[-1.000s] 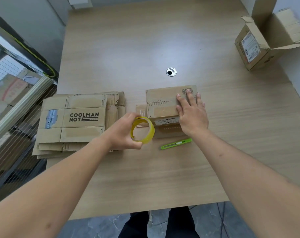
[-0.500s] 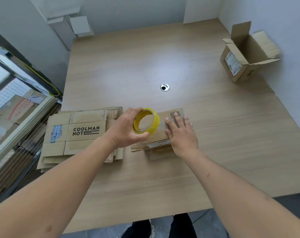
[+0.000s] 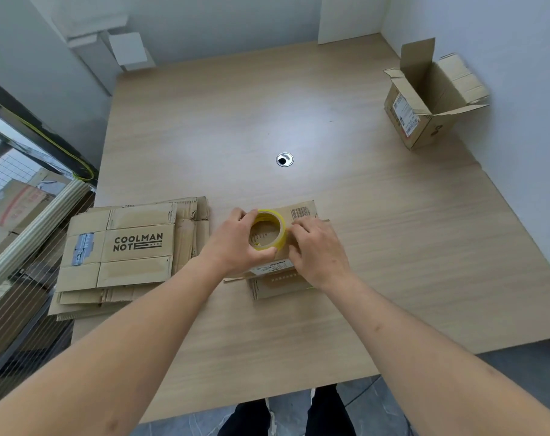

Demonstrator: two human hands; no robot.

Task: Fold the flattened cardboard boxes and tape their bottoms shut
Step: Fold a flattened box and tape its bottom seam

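A small folded cardboard box (image 3: 302, 212) with a barcode lies bottom-up on the wooden table (image 3: 393, 247) in front of me. My left hand (image 3: 232, 243) grips a yellow tape roll (image 3: 269, 232) just above that box. My right hand (image 3: 317, 250) is at the roll's right edge, its fingertips curled against the tape; what they pinch is too small to make out. A stack of flattened boxes (image 3: 132, 253), the top one printed COOLMAN NOTE, lies to the left.
An assembled open box (image 3: 424, 102) stands at the far right by the wall. A round cable hole (image 3: 284, 159) sits mid-table. The table's left edge borders a railing and drop. The green cutter is hidden under my right arm.
My left hand carried the tape roll up and right over the small box. My right hand lifted off the box top and came to the roll's edge. The view tilted upward.
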